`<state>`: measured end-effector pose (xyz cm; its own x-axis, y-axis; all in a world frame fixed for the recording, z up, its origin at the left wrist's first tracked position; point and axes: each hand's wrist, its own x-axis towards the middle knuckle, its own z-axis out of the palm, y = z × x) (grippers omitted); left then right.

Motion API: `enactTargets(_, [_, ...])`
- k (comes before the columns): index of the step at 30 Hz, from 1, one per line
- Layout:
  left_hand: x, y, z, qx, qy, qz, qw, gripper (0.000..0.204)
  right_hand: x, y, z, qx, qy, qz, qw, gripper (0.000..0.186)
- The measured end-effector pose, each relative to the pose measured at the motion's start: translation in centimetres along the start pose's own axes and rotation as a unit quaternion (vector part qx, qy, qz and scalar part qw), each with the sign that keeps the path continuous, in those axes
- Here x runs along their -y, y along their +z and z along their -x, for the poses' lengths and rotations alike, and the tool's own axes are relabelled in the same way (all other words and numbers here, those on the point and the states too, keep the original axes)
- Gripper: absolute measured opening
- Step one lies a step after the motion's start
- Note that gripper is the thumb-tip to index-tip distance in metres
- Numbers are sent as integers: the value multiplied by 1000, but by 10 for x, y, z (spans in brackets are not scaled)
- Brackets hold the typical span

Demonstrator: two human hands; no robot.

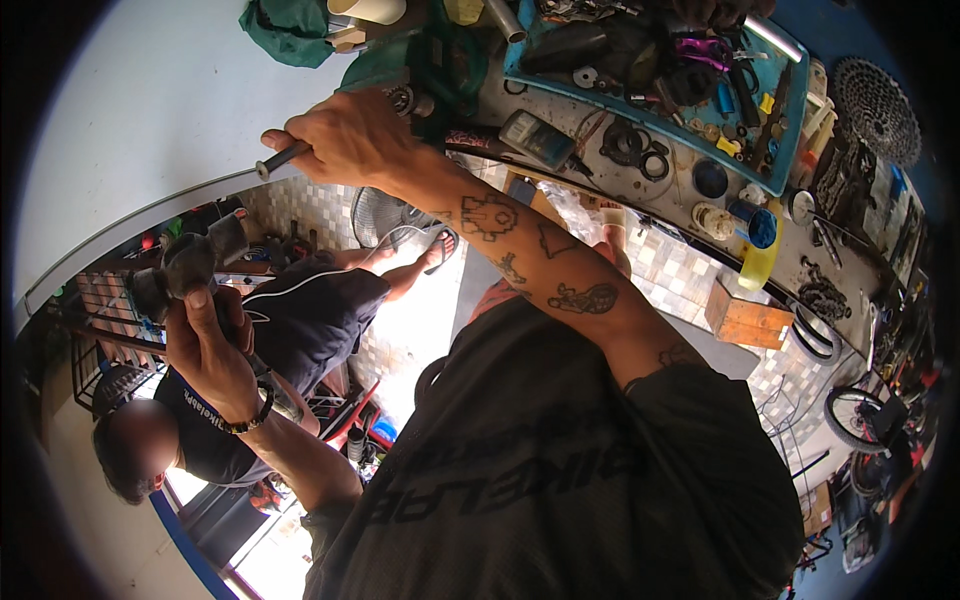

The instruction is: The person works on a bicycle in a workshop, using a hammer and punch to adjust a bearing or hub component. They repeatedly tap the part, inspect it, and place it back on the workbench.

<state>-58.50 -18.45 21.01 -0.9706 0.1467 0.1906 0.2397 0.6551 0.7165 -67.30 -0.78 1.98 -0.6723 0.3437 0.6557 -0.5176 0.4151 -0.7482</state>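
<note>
At the left, my left hand [205,350] is closed round a dark mallet [190,265], whose double-ended head sits above my fingers. My right hand [345,140] reaches across to the upper left, closed round a slim metal rod [280,160]. The rod's flared, round end sticks out past my thumb, toward the lower left; my fingers hide the rest of it. Just beyond that hand is a round, toothed metal part [400,98], partly covered, and I cannot tell whether the rod touches it. Mallet and rod are apart.
A cluttered workbench [640,215] runs along the top right, carrying a blue tray [640,105] of tools and small parts. A cassette [876,110] hangs at the right. Another person [300,320] in dark clothes is at the left. A fan [385,215] stands below.
</note>
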Motion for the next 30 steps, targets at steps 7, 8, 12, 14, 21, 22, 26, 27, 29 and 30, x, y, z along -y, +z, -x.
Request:
enactTargets(7, [-6, 5, -2, -6, -7, -12, 1000, 39, 2, 1, -6, 0, 8, -3, 1000, 57])
enactTargets(8, [-6, 5, -2, -5, -16, -5, 1000, 40, 2, 1, -6, 1, 10, -4, 1000, 57])
enactTargets(12, [-5, 4, -3, -5, -7, -23, 1000, 40, 2, 1, -5, -1, 7, 2, 1000, 57])
enactTargets(14, [-4, 4, -3, -6, -13, -10, 1000, 40, 2, 1, -5, 0, 10, -1, 1000, 57])
enactTargets(21, [-2, 6, -5, 13, 4, -18, 1000, 41, 0, -3, -5, -1, 12, -1, 1000, 57])
enactTargets(22, [-2, 6, -5, 15, 3, -19, 1000, 41, 0, -3, -5, -1, 12, -1, 1000, 57])
enactTargets(26, [-4, 9, -7, 33, 14, -11, 999, 42, -1, -3, -5, -14, 4, 1, 1000, 57])
enactTargets(27, [-4, 9, -7, 33, 13, -12, 999, 42, -1, -2, -5, -24, -2, 0, 1000, 57])
enactTargets(29, [-4, 10, -7, 32, 11, -16, 999, 43, -1, -2, -5, -25, 3, -4, 1000, 57])
enactTargets(30, [-4, 10, -7, 29, 11, -18, 999, 42, -1, -2, -5, -15, 9, -4, 1000, 57])
